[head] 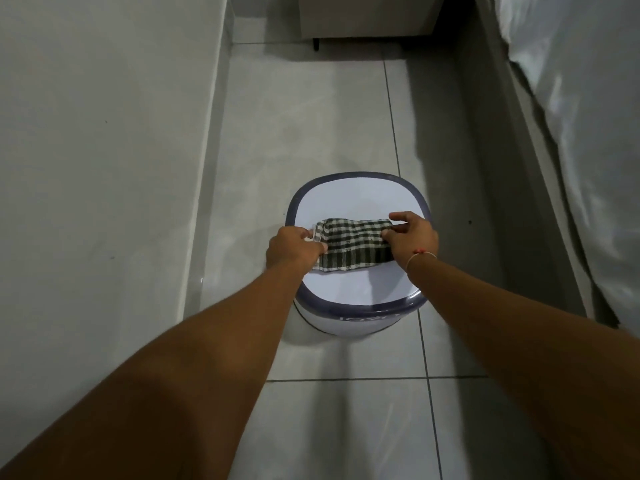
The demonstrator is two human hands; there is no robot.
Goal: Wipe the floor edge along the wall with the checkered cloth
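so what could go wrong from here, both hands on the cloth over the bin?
1. The cloth lies folded on the bin lid; dragging it could shift or tip the bin.
2. The left hand and right hand pinch opposite ends, so it may unfold.
3. The wall edge remains unwiped.

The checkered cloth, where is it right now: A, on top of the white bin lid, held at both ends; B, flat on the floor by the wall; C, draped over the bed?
A: the checkered cloth lies on the bin lid, with the left hand and right hand gripping its ends.
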